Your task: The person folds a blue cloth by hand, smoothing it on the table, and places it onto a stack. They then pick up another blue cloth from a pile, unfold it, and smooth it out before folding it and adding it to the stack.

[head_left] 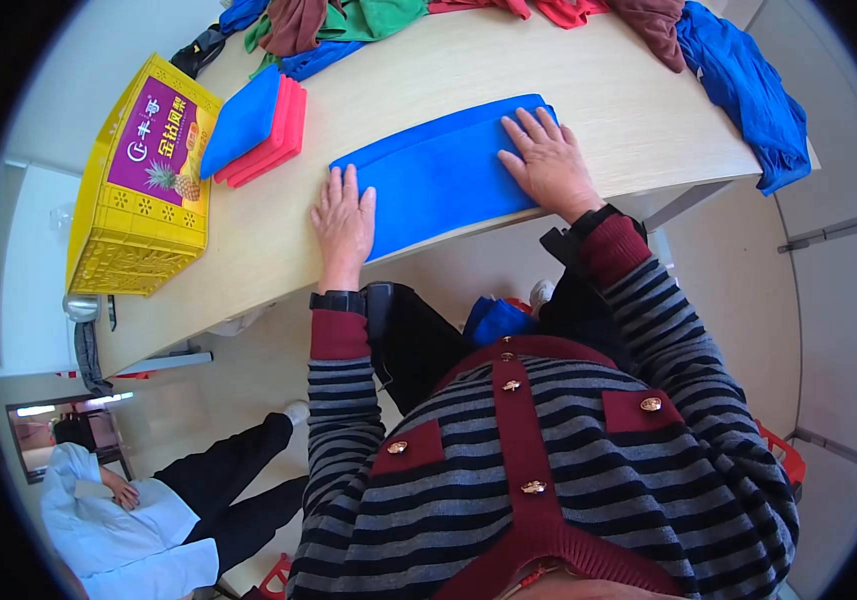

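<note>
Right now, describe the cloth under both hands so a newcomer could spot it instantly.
On the long pale wooden table, look at the near edge. There lies a folded bright blue cloth, a long flat strip, with the left hand and right hand pressed flat on it. Unlike the small blue-and-red folded stack nearby, it lies alone.

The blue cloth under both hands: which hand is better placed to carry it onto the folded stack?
Probably the left hand: it lies flat on the blue cloth at the end nearer the folded stack. The right hand presses the far end.

Both hands flat, palms down — left hand [344, 222], right hand [547, 160].
</note>
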A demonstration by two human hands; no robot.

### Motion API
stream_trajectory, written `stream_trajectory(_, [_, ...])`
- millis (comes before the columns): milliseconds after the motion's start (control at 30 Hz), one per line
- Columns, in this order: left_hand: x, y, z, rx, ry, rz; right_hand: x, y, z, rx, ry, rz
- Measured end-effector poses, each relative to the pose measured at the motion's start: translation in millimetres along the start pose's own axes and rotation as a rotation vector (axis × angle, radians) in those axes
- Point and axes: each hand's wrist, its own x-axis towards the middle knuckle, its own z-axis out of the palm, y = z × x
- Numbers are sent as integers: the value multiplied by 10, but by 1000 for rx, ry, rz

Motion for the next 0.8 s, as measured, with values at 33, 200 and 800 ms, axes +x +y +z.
stream_trajectory(33, [-13, -66, 15, -17, 1, -39, -12, 39, -5, -4, -14, 28])
stream_trajectory(200, [-89, -246, 37, 11, 62, -123, -95, 298, -2, -5, 74, 84])
stream_trajectory(800, [46, 282, 52, 82, 77, 193, 449, -918, 128, 161, 0, -324])
